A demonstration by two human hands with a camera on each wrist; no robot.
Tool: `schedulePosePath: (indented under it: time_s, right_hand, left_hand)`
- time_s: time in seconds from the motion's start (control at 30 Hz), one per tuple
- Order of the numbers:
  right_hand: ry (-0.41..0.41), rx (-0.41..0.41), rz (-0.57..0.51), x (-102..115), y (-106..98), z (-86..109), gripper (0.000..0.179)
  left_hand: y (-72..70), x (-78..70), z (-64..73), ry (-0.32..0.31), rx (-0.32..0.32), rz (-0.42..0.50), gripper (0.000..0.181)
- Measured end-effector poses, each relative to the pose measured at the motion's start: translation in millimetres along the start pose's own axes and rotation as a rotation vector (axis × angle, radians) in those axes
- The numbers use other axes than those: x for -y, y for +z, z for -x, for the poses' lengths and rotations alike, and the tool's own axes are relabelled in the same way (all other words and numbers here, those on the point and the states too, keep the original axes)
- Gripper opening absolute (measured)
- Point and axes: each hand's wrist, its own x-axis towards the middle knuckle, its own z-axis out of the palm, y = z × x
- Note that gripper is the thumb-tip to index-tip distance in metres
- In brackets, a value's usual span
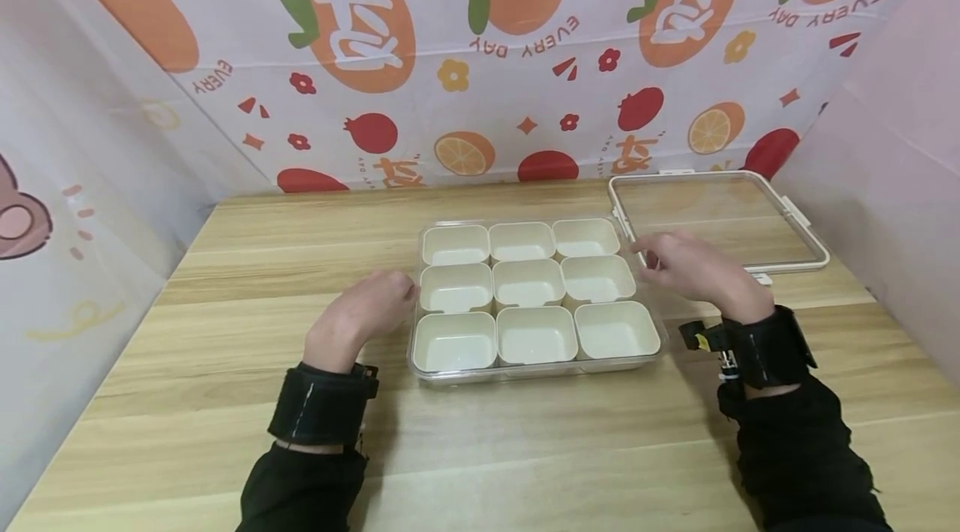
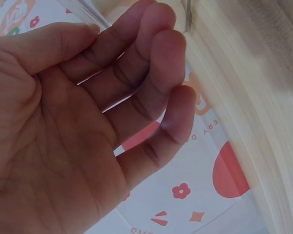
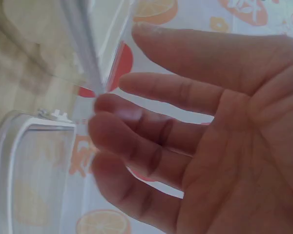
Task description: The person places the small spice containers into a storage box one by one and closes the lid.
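Observation:
A clear rectangular box (image 1: 536, 371) sits on the wooden table, holding several cream-coloured cups (image 1: 536, 338) in three rows of three. My left hand (image 1: 367, 307) is at the box's left side, fingertips right at the wall. In the left wrist view its fingers (image 2: 136, 97) bend loosely, and the thumb tip lies close to a clear edge. On the other side, my right hand (image 1: 693, 269) hangs by the box's right rim. The right wrist view shows its fingers (image 3: 151, 141) loosely bent with the thumb apart, fingertips near the box's edge.
A clear lid with a white frame (image 1: 720, 268) and side clips lies at the back right, just beyond my right hand. Behind the wooden table (image 1: 225, 399) hangs a fruit-patterned cloth (image 1: 517, 73). Pale cloth also hangs at both sides.

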Motion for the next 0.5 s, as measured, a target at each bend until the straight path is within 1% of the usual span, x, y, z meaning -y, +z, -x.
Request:
schedulePosePath:
  time_s: [0.1, 0.17, 0.27, 0.37, 0.5]
  right_hand:
    - [0.009, 0.037, -0.038, -3.2, 3.5, -1.5, 0.034]
    - [0.022, 0.045, -0.059, -4.3, 6.1, -2.8, 0.035]
    - [0.044, 0.032, -0.083, -5.1, 8.3, -3.4, 0.038]
    - [0.047, 0.012, -0.087, -5.4, 8.5, -3.0, 0.042]
    - [0.048, -0.005, -0.073, -5.6, 8.5, -4.1, 0.038]
  left_hand:
    - [0.8, -0.4, 0.3, 0.008, -0.005, -0.002, 0.033]
    - [1.3, -0.7, 0.6, 0.011, -0.007, -0.001, 0.032]
    - [1.9, -1.5, 0.8, 0.014, -0.009, 0.004, 0.033]
    - [2.0, -2.0, 0.8, 0.019, -0.013, 0.003, 0.034]
    - [1.7, -1.7, 0.7, 0.021, -0.015, 0.003, 0.035]
